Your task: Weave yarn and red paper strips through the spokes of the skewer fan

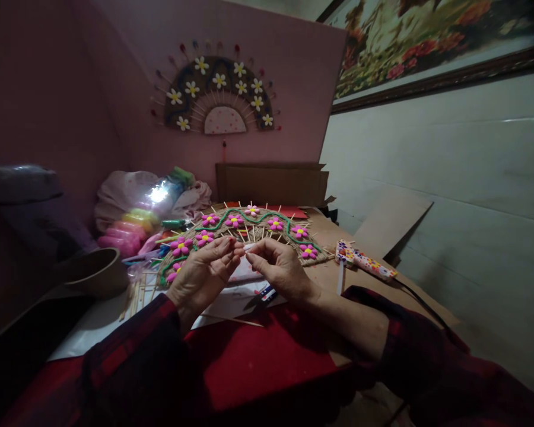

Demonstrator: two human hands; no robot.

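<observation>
Both my hands meet over the front of a fan-shaped piece of brown twine (261, 223) lying on the table. Pink flowers with yellow centres and a wavy green strand decorate it, and thin sticks poke out along its curved edge. My left hand (207, 270) is palm up, fingers curled in and thumb close to the forefinger; a speck of red shows at the fingertips. Opposite it, my right hand (278, 264) pinches thumb against forefinger. Whatever is between the fingers is too small to make out. Below them lies a dark-bladed tool with a blue and white handle (267, 295).
A flower-patterned glue gun (367, 263) with a cord lies right. At left are a round pot (100, 273), loose sticks (137, 296) and bagged coloured clay (129, 228). A cardboard box (271, 184) stands behind; a similar white-flowered fan (220, 77) hangs above.
</observation>
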